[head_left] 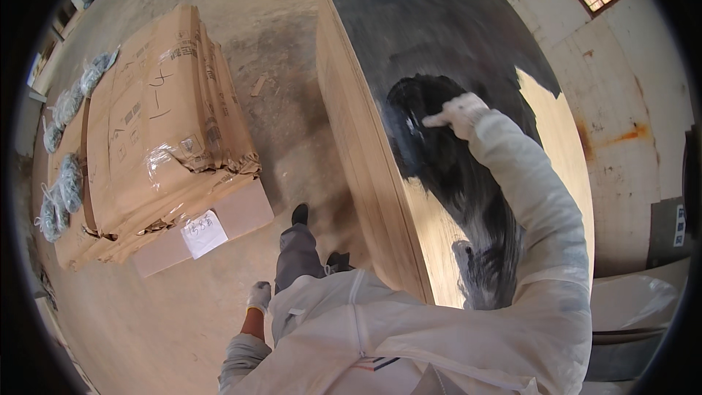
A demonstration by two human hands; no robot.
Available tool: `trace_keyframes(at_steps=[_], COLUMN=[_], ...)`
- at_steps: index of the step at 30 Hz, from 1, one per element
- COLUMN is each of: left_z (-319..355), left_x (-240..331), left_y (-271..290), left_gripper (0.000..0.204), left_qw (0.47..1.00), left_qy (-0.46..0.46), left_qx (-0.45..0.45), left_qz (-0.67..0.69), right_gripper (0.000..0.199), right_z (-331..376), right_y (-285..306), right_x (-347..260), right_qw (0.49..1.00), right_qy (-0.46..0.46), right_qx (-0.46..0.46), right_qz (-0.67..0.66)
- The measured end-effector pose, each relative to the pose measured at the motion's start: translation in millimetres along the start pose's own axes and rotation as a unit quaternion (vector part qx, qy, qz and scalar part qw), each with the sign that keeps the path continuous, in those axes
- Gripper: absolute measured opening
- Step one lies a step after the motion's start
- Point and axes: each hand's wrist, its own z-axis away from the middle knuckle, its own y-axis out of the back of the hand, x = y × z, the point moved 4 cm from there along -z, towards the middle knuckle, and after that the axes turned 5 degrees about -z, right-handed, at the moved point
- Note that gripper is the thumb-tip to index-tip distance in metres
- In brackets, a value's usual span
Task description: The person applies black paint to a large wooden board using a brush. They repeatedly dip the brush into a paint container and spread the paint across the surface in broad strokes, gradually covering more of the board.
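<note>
I count one tall stack of wooden boards [365, 139] on my right, one lower pallet of flat cardboard-wrapped packs [157, 124] on my left, and several bundles of pale cord [62, 190] lying along the pallet's far left side. The top board of the stack runs its long axis away from me, from near my waist toward the far wall, and most of its face is coated black, with bare wood left along its right edge and near corner. My right hand [457, 113], gloved in white, rests on that wet black area about midway along the board, fingers together and pointing left; I cannot tell what they press on. My left hand [259, 296], also gloved, hangs at my side above the concrete floor [285, 44], fingers loosely curled and holding nothing
</note>
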Motion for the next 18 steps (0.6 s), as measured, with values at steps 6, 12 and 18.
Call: trace_keyframes(at_steps=[6,12,18], left_z=[25,42,67], left_x=[-52,-81,-80], left_y=[-23,-40,-13], left_gripper=[0.032,0.032,0.031], left_qw=[0.995,0.995,1.0], left_qy=[0.023,0.039,0.013], left_qx=[0.006,-0.014,0.025], left_qz=[0.1,0.093,0.007], right_gripper=[0.069,0.067,0.062], right_z=[76,144,129], right_y=[-22,-80,-78], right_x=[-55,-13,-46], right_qw=[0.989,0.998,0.999], right_qy=[0.068,-0.006,0.034], right_qx=[-0.091,-0.065,-0.019], right_qz=[0.09,0.01,0.011])
